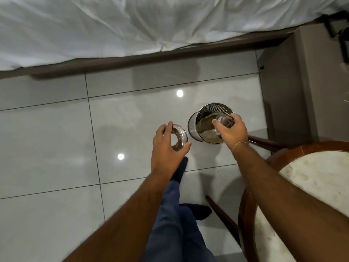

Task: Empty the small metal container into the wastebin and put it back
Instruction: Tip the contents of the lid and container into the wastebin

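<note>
Right hand [231, 132] has its grip closed round the small metal container [223, 122], tipped over the perforated wastebin [205, 118] mouth. Left hand [166, 146] grips the ring-shaped lid [179, 138], off beside the bin.

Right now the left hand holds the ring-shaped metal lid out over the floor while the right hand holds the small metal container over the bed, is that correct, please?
Not quite: the head view shows the right hand holding the small metal container over the perforated metal wastebin, not the bed. The left hand does hold the ring-shaped metal lid over the floor.
</note>
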